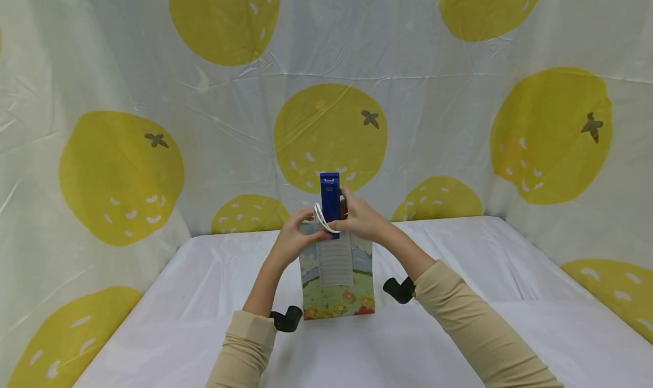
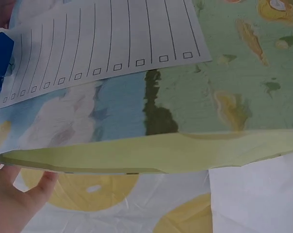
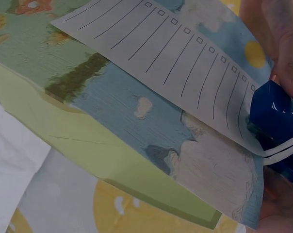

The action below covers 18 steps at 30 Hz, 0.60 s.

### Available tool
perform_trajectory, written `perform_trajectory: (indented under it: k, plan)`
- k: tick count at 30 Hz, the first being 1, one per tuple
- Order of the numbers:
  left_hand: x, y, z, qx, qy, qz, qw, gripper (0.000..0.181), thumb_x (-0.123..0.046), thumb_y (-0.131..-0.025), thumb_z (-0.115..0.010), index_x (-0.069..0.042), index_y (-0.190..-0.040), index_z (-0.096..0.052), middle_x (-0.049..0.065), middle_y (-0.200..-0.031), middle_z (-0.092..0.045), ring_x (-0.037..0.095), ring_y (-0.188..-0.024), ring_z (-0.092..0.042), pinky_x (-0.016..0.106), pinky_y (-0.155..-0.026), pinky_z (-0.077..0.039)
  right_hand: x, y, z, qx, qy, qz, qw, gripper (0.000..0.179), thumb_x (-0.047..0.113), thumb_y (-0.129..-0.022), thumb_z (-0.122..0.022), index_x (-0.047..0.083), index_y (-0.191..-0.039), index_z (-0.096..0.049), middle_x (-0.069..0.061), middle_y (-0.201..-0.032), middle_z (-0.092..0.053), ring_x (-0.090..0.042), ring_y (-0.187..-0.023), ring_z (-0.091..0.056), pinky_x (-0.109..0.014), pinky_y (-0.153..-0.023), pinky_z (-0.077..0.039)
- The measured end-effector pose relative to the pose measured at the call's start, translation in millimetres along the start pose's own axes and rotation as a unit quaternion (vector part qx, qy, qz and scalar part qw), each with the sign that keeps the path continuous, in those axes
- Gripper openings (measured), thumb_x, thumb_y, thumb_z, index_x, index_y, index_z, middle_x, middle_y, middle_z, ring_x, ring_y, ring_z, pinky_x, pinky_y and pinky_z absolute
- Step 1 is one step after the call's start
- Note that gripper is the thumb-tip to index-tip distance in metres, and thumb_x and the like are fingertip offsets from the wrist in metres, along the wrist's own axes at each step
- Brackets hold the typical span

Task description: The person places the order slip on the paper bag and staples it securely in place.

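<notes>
A blue stapler (image 1: 330, 195) stands upright over the top edge of a painted paper bag (image 1: 336, 303), its lower end over the top of a lined checklist sheet (image 1: 335, 266). My right hand (image 1: 361, 218) grips the stapler from the right. My left hand (image 1: 295, 239) pinches the bag's top left corner, fingers behind it and thumb in front near the stapler's lower end. White cord handles (image 1: 320, 216) loop across beside the stapler. In the right wrist view, the stapler (image 3: 275, 111) overlaps the sheet's (image 3: 185, 63) top end. The fingers behind the bag are partly hidden.
The bag stands on a white-covered table (image 1: 229, 280). A white curtain (image 1: 245, 127) with yellow fruit prints hangs behind and at both sides. Black wrist-worn devices (image 1: 288, 319) sit at both sleeve cuffs.
</notes>
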<state>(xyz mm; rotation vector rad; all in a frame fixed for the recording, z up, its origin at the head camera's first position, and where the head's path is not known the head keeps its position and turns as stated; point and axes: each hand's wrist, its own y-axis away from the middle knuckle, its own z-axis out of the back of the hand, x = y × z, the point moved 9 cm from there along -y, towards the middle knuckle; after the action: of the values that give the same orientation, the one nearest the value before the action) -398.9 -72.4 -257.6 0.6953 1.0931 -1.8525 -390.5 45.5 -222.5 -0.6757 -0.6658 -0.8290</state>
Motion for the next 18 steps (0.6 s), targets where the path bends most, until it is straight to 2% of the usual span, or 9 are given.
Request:
perform_trajectory:
  k: [2,5,8,10,16,18]
  plan:
    - [-4.0,-0.6,-1.0,0.009,-0.023,-0.006,0.9997,0.053,-0.027,-0.070,-0.077,-0.019,-0.119,-0.059,0.002,-0.125,-0.053,0.022,-0.119,-0.045,0.049,-0.100,-0.035,0,0.5,0,0.000,0.002,-0.001,1.0000,0.075,0.013,-0.086,-0.060,0.003,-0.142,-0.011,-0.024,-0.121,-0.053,-0.033,-0.112,-0.053,-0.045,-0.089,-0.047]
    - [-7.9,-0.2,-1.3,0.016,-0.083,-0.011,0.9964,0.054,-0.035,-0.068,-0.078,-0.023,-0.118,-0.060,-0.001,-0.124,-0.056,0.021,-0.121,-0.046,0.049,-0.100,-0.036,0,1.6,1,-0.001,0.010,0.001,0.9999,0.075,0.013,-0.086,-0.060,0.003,-0.142,-0.012,-0.023,-0.119,-0.054,-0.033,-0.110,-0.054,-0.044,-0.089,-0.047]
    - [-10.9,0.1,-0.5,0.019,-0.150,-0.012,0.9884,0.060,-0.044,-0.065,-0.077,-0.027,-0.120,-0.059,-0.004,-0.125,-0.057,0.019,-0.121,-0.048,0.047,-0.098,-0.038,1,2.5,1,-0.001,0.017,0.003,0.9998,0.074,0.013,-0.086,-0.061,0.003,-0.141,-0.013,-0.022,-0.117,-0.055,-0.032,-0.109,-0.055,-0.044,-0.088,-0.048]
    - [-13.2,-0.2,0.6,0.019,-0.179,-0.014,0.9835,0.060,-0.046,-0.064,-0.077,-0.028,-0.119,-0.059,-0.005,-0.123,-0.058,0.019,-0.119,-0.050,0.046,-0.096,-0.041,1,2.8,1,0.000,0.018,0.004,0.9998,0.073,0.013,-0.086,-0.061,0.003,-0.141,-0.013,-0.022,-0.116,-0.055,-0.031,-0.108,-0.055,-0.043,-0.088,-0.048]
    - [-21.4,-3.9,-2.5,0.036,-0.202,-0.040,0.9780,0.046,-0.045,-0.065,-0.078,-0.028,-0.106,-0.065,-0.007,-0.111,-0.065,0.015,-0.107,-0.058,0.040,-0.086,-0.046,2,3.2,0,-0.001,0.022,0.007,0.9997,0.074,0.013,-0.086,-0.061,0.004,-0.142,-0.013,-0.020,-0.114,-0.056,-0.030,-0.106,-0.056,-0.043,-0.088,-0.048]
    - [-21.9,-4.6,-3.4,0.039,-0.204,-0.037,0.9775,0.042,-0.045,-0.065,-0.078,-0.028,-0.101,-0.067,-0.008,-0.106,-0.067,0.014,-0.101,-0.060,0.038,-0.082,-0.047,3,3.7,-1,0.001,0.023,0.011,0.9997,0.074,0.014,-0.086,-0.061,0.004,-0.141,-0.013,-0.020,-0.113,-0.057,-0.030,-0.105,-0.057,-0.043,-0.088,-0.048]
